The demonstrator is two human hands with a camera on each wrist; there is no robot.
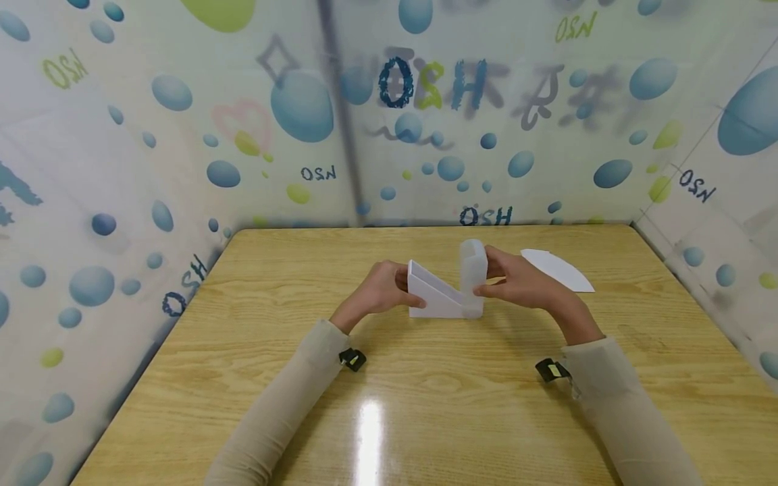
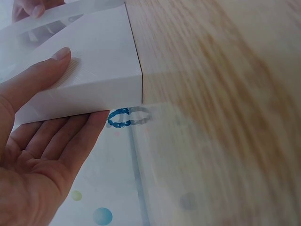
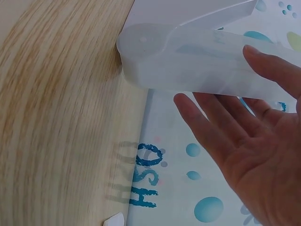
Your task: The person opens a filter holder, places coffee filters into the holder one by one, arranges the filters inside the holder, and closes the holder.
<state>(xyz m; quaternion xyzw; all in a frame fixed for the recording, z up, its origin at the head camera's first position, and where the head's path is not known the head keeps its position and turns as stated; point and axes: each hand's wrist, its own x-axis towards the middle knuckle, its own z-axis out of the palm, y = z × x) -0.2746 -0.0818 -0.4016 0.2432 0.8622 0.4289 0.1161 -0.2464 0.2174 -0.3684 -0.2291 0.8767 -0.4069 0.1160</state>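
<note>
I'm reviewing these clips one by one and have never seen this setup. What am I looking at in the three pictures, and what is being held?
No machine here: a person works with two bare hands at a wooden table. The big picture comes from a camera on the person's head, looking down. The other two come from cameras strapped to each wrist, so each shows one hand close up. The left hand grips the low end of a white plastic holder; its thumb lies on top, the fingers underneath. The right hand holds the holder's upright, translucent end. Beyond the right hand a white sheet lies flat. Bubble-printed walls surround the table.
</note>
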